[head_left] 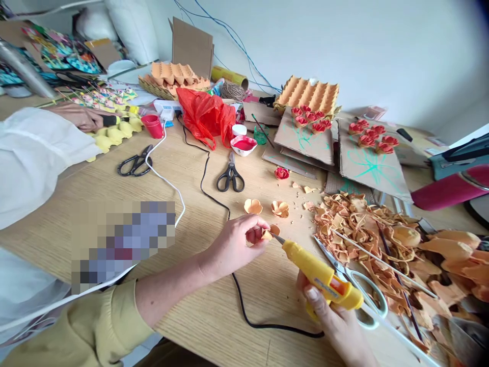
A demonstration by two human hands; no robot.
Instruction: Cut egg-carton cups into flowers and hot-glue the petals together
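My left hand [237,244] pinches a small orange carton petal [267,235] between thumb and fingers. My right hand [332,318] grips a yellow glue gun [313,267], a white glue stick trailing from its rear. The metal nozzle meets the petal or sits very close to it. Another orange carton piece [275,230] shows just behind the nozzle; whether it joins the petal I cannot tell. Just beyond lie two orange carton flower cups, one plain [252,206] and one with layered petals [280,209]. Farther back sits a red-painted flower [281,173].
White-handled scissors [367,300] lie beside a heap of carton scraps [367,239] at right. Black scissors [231,178], a red paint bowl [243,146] and a red bag [208,117] stand beyond. Cardboard [305,137] bears red flowers. A black cable [239,295] crosses the table. A co-worker's sleeve [42,158] reaches in left.
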